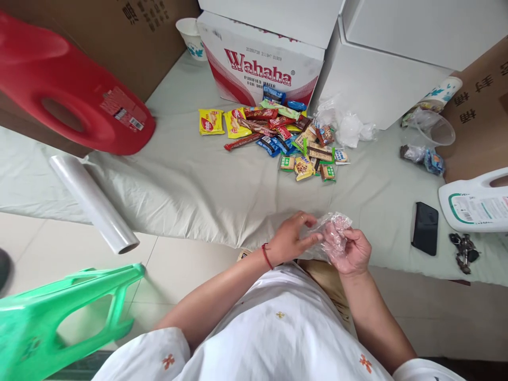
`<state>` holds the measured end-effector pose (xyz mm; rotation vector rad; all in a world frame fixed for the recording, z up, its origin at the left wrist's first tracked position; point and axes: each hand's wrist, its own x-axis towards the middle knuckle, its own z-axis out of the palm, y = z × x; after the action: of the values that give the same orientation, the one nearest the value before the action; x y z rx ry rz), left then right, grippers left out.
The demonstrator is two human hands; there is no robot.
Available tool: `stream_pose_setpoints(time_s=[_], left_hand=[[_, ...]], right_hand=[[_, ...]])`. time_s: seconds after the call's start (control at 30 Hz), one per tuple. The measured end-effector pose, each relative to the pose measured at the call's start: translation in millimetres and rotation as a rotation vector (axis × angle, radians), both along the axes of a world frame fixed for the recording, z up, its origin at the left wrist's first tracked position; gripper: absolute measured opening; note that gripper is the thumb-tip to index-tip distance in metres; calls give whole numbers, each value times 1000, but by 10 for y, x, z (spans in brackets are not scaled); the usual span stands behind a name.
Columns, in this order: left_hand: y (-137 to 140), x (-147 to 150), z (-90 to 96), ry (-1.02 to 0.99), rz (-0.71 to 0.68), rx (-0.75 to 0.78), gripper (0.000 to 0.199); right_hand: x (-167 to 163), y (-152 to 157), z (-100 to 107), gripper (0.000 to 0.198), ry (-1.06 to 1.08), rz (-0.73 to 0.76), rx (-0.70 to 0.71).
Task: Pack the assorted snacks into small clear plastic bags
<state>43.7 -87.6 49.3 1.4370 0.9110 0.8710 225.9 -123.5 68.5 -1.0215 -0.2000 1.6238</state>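
Observation:
A crumpled piece of clear plastic film (336, 228) is in my right hand (353, 254), its thumb and forefinger pinching it while it covers the other fingers. My left hand (289, 238), with a red cord on the wrist, reaches in from the side. Its thumb and fingers are apart at the film's edge, and the thumb seems to touch it. Both hands are over the bed's near edge, in front of my body. Beyond them lies a pile of small wrapped snacks (273, 124), with yellow, red and blue packets and several biscuits (305, 167).
Crumpled clear plastic (349, 127) lies beside the snacks. Behind stands a Wahaha carton (262, 63). At left are a red jug (79, 90), a roll of plastic film (95, 203) and a green stool (75, 317). At right: phone (425, 228), keys (464, 251), white bottle (476, 203).

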Motion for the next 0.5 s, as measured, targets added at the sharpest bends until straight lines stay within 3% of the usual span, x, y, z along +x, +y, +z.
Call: stream_pose_setpoints(time_s=[0.07,0.17,0.33,0.5], left_hand=[[9,40,-59,-60,31,-144,36],[54,-16,-144,-212,189,-308,41],[125,-207,-203,-222,520,-329,41],[150,-311,-253,-86,627,-283,42]], right_hand=[[36,11,11,13,49,8,8],[179,9,-2,16,53,-18,30],[437,-21,-114,12,-153,-109,57],[544,-37,-221,11,-270,7,11]])
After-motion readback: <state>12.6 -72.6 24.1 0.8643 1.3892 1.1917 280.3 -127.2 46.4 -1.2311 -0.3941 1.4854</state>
